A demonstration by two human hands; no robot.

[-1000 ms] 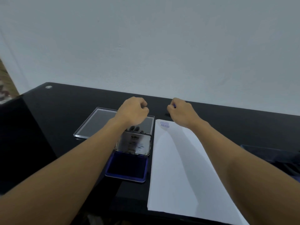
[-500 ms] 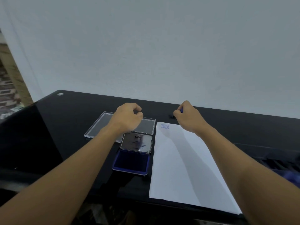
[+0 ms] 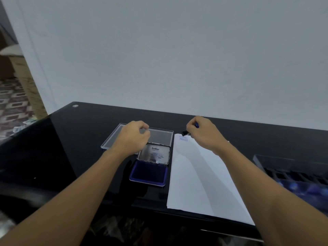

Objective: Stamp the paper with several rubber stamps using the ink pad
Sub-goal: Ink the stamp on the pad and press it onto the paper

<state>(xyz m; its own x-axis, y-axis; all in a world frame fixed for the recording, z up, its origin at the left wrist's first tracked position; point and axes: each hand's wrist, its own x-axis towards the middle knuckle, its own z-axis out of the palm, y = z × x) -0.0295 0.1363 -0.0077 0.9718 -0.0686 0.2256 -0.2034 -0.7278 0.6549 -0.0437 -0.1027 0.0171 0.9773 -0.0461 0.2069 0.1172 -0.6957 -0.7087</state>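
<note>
A white sheet of paper (image 3: 200, 174) lies on the black table, with blue "AMENDED" prints (image 3: 183, 138) at its top left corner. My right hand (image 3: 202, 133) grips a small rubber stamp (image 3: 186, 133) with a blue handle, its dark base hanging just above that corner. Left of the paper sits the open ink pad (image 3: 148, 173), blue pad toward me and metal lid (image 3: 154, 155) tipped back. My left hand (image 3: 133, 137) hovers over the lid's far side, fingers curled and holding nothing.
A clear plastic lid (image 3: 161, 135) lies flat behind the ink pad. At the right edge stands a dark tray (image 3: 294, 173) with slots and blue stamp handles. The black table (image 3: 79, 139) ends at a white wall behind.
The camera tilted up and back, so both hands sit lower in view. My right hand lifted the stamp slightly off the paper corner, where a doubled print shows. My left hand stayed over the lid.
</note>
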